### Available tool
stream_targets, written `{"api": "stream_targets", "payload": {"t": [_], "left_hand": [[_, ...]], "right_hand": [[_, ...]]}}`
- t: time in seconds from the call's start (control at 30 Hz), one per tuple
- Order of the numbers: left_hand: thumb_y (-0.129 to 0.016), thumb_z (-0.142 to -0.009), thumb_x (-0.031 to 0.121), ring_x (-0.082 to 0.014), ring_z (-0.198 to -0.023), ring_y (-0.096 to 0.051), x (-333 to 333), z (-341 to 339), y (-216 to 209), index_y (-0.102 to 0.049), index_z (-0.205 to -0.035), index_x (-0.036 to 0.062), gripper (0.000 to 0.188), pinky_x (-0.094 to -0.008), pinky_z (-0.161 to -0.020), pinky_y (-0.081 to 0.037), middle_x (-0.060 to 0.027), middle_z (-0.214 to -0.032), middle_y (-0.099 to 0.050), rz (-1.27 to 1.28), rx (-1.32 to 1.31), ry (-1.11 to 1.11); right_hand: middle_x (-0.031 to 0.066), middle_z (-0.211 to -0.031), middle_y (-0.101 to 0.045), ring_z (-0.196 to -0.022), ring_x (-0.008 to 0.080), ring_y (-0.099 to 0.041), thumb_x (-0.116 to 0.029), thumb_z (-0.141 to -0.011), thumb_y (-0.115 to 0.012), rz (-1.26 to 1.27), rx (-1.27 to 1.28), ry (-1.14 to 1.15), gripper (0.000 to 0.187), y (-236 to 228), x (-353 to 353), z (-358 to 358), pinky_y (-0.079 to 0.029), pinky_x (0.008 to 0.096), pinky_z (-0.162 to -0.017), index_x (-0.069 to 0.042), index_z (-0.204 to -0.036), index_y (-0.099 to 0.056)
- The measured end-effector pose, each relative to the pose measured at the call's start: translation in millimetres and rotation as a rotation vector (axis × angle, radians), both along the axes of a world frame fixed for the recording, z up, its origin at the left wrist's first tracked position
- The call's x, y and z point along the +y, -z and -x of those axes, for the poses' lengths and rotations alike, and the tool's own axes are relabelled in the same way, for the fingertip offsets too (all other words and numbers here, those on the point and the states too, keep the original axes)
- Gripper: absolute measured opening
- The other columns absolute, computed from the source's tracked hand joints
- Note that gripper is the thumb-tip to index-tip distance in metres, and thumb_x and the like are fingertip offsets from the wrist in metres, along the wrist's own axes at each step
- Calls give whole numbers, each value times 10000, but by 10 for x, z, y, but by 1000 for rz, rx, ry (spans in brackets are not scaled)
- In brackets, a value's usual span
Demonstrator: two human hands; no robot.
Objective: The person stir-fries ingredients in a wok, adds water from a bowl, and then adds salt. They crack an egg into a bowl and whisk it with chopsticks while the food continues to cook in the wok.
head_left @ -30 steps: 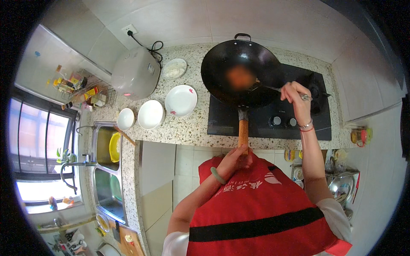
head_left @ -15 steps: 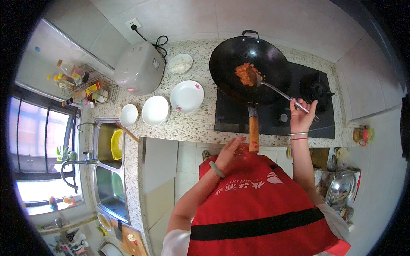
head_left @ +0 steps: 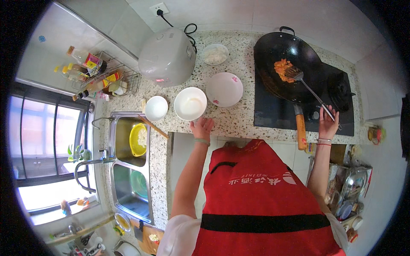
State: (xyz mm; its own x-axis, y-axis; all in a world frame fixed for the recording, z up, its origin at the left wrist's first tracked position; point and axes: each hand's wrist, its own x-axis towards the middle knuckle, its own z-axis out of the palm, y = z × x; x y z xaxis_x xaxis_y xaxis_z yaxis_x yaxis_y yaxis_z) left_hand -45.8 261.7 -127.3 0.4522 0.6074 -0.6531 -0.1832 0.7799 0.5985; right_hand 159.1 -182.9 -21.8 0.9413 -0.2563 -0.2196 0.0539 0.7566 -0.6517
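My right hand [head_left: 328,119] is closed round the end of a long metal spatula [head_left: 308,88]. The spatula's slotted head rests in a black wok [head_left: 305,55], beside a heap of orange-red chopped food [head_left: 282,69]. The wok sits on the black hob [head_left: 273,115], its wooden handle [head_left: 300,130] pointing toward me. At the counter's front edge my left hand [head_left: 201,129] has its fingers apart by the near side of a white bowl [head_left: 190,103]. Whether the fingertips touch the bowl cannot be made out. A little pale residue shows inside it.
Left of that bowl stands a smaller white bowl [head_left: 156,108]; to its right lies a flower-patterned plate [head_left: 224,89]. Behind are a dish of white food [head_left: 215,54] and a grey rice cooker [head_left: 167,56]. A double sink [head_left: 112,164] holds a yellow basket [head_left: 137,140]. Bottles [head_left: 87,59] crowd a wire rack.
My left hand has moved from beside the wok handle leftward to the white bowl. My right hand still grips the spatula in the wok. The view has shifted left.
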Motion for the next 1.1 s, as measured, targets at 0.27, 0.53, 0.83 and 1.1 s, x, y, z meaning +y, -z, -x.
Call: {"api": "stream_targets", "payload": {"t": [0.27, 0.53, 0.83, 1.1], "left_hand": [[-449, -758, -10, -411, -1032, -576, 441, 60, 156, -366, -1228, 30, 479, -496, -860, -527, -229, -1131, -539, 48, -168, 139], [-497, -882, 104, -349, -1134, -533, 363, 357, 16, -322, -1368, 41, 520, -464, -914, -500, -215, -1207, -530, 100, -63, -15], [-503, -930, 96, -276, -947, -644, 642, 2125, -372, -476, -1226, -8, 315, -385, -825, -551, -164, -1061, -630, -82, -45, -254], [-523, -892, 29, -259, -965, -616, 1414, 4094, 177, -443, -1230, 4, 348, -404, -801, -556, -154, -1099, -574, -251, 276, -842]], "right_hand": [[140, -1248, -560, -1193, 260, -505, -251, -944, -494, 165, 20, -176, 385, 186, 3, 629, -415, 423, -1024, -18, -1250, -504], [86, -1026, -654, -879, 167, -630, -267, -923, -540, 617, 525, -899, 311, 574, 1317, 1590, -523, 305, -741, -77, -1166, -577], [89, -973, -681, -823, 145, -651, -223, -966, -471, 698, 8, -1835, 293, 336, 3879, 2023, -527, 264, -695, -14, -1116, -611], [117, -972, -672, -800, 166, -665, -187, -960, -475, 617, -104, -2272, 284, 413, 5361, 3450, -544, 262, -684, 7, -1130, -595]]}}
